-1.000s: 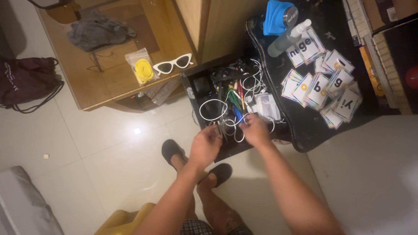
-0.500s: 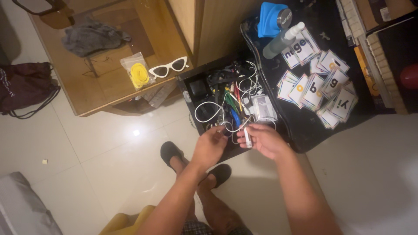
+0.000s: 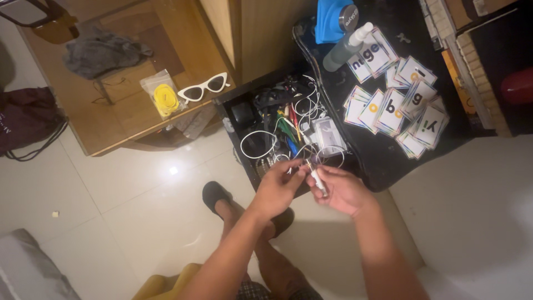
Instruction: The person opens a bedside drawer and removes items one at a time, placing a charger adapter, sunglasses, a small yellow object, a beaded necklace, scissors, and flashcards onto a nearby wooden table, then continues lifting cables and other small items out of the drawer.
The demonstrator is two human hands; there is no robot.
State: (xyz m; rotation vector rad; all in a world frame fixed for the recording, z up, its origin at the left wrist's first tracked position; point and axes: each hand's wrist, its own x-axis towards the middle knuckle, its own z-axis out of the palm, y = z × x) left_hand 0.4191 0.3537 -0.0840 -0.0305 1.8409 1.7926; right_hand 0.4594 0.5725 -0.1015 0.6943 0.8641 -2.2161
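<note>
My right hand has lifted a small white plug clear of the black box of tangled cables and grips it just above the box's near edge. My left hand, fingers pinched, now holds its thin white cord beside it, so the cable is free.

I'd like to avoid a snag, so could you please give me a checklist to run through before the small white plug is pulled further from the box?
1. Right hand has a grip on the small white plug: ok.
2. Left hand pinches the thin white cable: ok.
3. Cable free of the tangle in the black box: not ok, loops remain inside.
4. Letter cards clear of the hands: ok.
5. Plug undamaged: cannot tell.
</note>
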